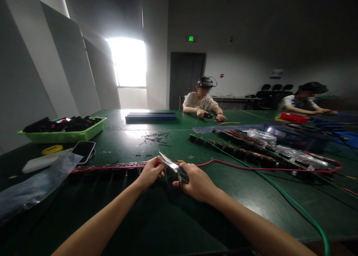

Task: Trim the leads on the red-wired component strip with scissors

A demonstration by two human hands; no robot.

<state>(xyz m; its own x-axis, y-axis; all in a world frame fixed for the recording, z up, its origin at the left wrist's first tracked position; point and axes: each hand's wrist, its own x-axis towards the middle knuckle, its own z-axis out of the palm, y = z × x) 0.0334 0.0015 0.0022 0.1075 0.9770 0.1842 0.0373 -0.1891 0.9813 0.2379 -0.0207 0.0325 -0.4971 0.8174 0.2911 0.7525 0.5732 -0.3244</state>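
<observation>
Toward worktop's (240, 196) front edge, right grip (197, 179) clamped on scissors (171, 164) aimed at far edge, likely clearing left grip (151, 171), closed at strip (117, 169), probably steadying it; can't tell what it pinches

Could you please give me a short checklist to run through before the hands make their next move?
1. Scissors held in the right hand: ok.
2. Left hand well away from the blades: not ok, it is right beside them.
3. Left hand's grip secure: cannot tell what, if anything, it pinches.
4. Red wire clear of the blades: cannot tell, the hands partly hide it.
5. Phone away from the scissors: ok, off to the left.
</observation>
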